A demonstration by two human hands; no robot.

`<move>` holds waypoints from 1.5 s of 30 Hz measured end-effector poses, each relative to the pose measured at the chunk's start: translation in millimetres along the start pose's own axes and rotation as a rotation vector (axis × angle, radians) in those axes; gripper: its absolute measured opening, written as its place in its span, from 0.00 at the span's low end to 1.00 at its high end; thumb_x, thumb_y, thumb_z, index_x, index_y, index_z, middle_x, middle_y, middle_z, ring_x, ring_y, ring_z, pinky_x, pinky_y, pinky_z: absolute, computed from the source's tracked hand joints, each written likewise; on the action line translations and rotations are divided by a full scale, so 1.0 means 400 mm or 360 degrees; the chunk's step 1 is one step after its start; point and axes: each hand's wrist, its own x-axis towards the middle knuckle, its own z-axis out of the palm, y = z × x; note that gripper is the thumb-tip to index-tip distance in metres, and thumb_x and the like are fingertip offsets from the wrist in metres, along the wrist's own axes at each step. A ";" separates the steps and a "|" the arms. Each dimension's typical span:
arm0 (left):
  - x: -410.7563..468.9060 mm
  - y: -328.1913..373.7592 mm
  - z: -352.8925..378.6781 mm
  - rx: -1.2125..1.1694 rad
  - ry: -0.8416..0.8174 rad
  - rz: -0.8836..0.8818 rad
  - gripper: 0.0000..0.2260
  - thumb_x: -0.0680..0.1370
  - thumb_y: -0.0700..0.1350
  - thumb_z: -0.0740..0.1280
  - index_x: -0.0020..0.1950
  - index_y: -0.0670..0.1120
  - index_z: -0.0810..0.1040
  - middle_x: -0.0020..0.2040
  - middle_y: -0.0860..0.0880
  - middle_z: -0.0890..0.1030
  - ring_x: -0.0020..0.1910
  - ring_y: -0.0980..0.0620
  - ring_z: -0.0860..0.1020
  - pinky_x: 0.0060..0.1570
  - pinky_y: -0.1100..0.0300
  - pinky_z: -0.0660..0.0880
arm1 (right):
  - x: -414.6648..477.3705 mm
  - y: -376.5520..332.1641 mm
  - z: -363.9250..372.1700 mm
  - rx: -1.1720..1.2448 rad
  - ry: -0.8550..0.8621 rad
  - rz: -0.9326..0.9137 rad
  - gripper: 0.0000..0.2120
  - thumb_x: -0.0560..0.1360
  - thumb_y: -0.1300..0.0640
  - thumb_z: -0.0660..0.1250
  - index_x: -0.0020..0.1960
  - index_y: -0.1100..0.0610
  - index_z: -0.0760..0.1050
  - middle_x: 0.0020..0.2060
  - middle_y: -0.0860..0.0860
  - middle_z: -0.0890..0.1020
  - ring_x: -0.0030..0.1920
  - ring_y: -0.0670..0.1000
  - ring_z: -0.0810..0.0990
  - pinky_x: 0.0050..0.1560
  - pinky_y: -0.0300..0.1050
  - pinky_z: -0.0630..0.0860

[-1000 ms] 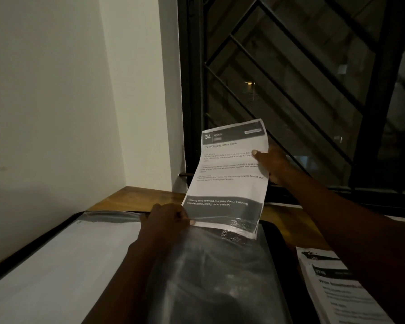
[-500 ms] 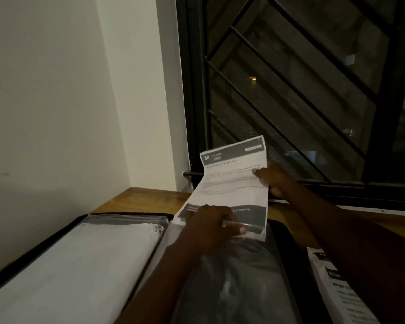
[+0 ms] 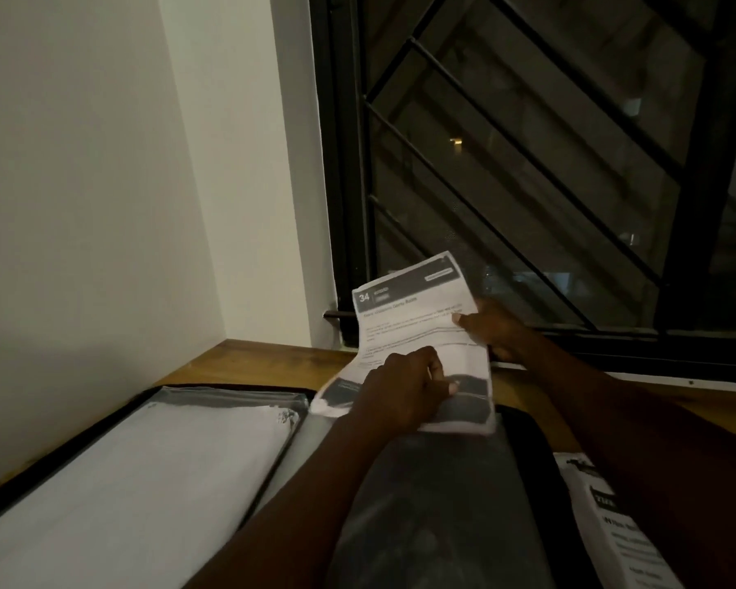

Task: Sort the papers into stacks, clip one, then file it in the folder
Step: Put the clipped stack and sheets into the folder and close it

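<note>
A printed paper (image 3: 404,316) marked "34" is held over the far end of an open black folder (image 3: 527,452). My left hand (image 3: 400,393) grips the paper's lower part, where it meets the top of a clear plastic sleeve (image 3: 434,503) on the folder's right page. My right hand (image 3: 489,329) pinches the paper's right edge near the window. The folder's left page carries another sleeve with white sheets (image 3: 137,478).
A stack of printed papers (image 3: 612,529) lies on the wooden table (image 3: 247,359) to the right of the folder, partly under my right arm. A white wall stands at the left, and a dark barred window (image 3: 527,163) is straight ahead.
The paper has come down and tilted flatter toward the sleeve's opening. My left hand has slid up over the paper's lower part, and my right hand has dropped with it.
</note>
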 end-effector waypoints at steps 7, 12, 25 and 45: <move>-0.068 -0.132 -0.103 0.0330 -0.0273 -0.0201 0.18 0.73 0.67 0.66 0.38 0.53 0.72 0.39 0.57 0.74 0.45 0.53 0.74 0.51 0.53 0.71 | -0.003 -0.002 -0.036 -0.0054 0.0000 0.0022 0.18 0.80 0.63 0.60 0.69 0.63 0.69 0.64 0.58 0.75 0.58 0.55 0.76 0.42 0.39 0.73; -0.074 -0.213 -0.154 0.0312 -0.0255 -0.0186 0.19 0.71 0.65 0.70 0.29 0.53 0.72 0.33 0.60 0.75 0.38 0.60 0.73 0.48 0.55 0.71 | -0.006 -0.003 -0.039 -0.0078 0.0002 0.0043 0.17 0.80 0.63 0.60 0.68 0.62 0.69 0.64 0.57 0.76 0.61 0.57 0.76 0.51 0.45 0.72; -0.060 -0.251 -0.189 0.0277 -0.0321 -0.0374 0.38 0.58 0.82 0.58 0.37 0.48 0.80 0.40 0.53 0.84 0.39 0.60 0.79 0.50 0.53 0.75 | -0.008 -0.005 -0.034 -0.0139 -0.0134 -0.0012 0.18 0.79 0.61 0.63 0.67 0.63 0.70 0.64 0.59 0.75 0.63 0.59 0.75 0.64 0.52 0.71; 0.027 0.030 0.025 -0.0099 -0.0087 0.0096 0.15 0.75 0.48 0.73 0.33 0.54 0.71 0.35 0.56 0.75 0.38 0.56 0.74 0.43 0.58 0.71 | -0.045 0.061 -0.041 0.0282 -0.0856 0.0608 0.06 0.77 0.67 0.62 0.49 0.61 0.77 0.40 0.55 0.85 0.38 0.49 0.85 0.43 0.43 0.82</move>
